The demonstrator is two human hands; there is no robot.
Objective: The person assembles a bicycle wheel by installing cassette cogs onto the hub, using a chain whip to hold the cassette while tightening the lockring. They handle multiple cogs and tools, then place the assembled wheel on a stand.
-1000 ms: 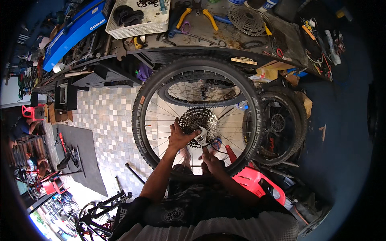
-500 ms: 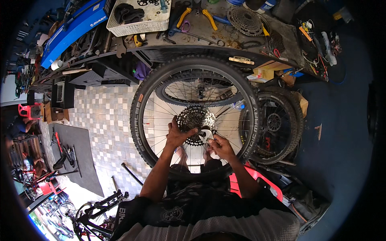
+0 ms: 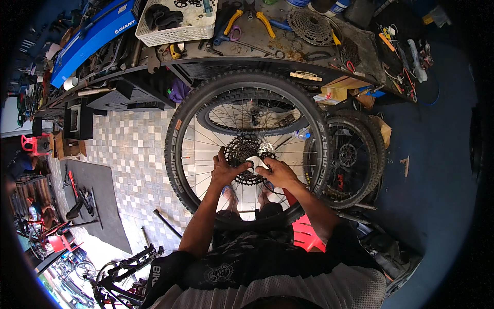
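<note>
Wiping cassette (image 3: 248, 154) with white rag (image 3: 256, 163), wheel (image 3: 177, 134) upright.
Right hand (image 3: 278, 172) has shifted onto the rag, pinching it; left hand (image 3: 224, 170) still grips the sprockets' edge.

Spokes (image 3: 206, 154) and knobby tyre (image 3: 177, 134) hem the cassette (image 3: 246, 150); open tiled floor (image 3: 128, 154) lies left, workbench (image 3: 267, 56) beyond.

Centre of frame: large wheel (image 3: 177, 154) standing upright on the tiled floor (image 3: 128, 154), cassette (image 3: 242, 152) at its hub. Left hand (image 3: 225, 170) on the cassette's left edge; right hand (image 3: 278, 172) at its lower right, with a small cloth (image 3: 256, 163) between hand and cogs. Behind the wheel: second wheel (image 3: 252, 116). Right of it: third wheel (image 3: 355, 154). Upper frame: workbench (image 3: 267, 46), bearing a basket (image 3: 175, 23) at upper left, pliers (image 3: 249, 18) at centre and a loose cassette (image 3: 309, 26) to their right.
</note>
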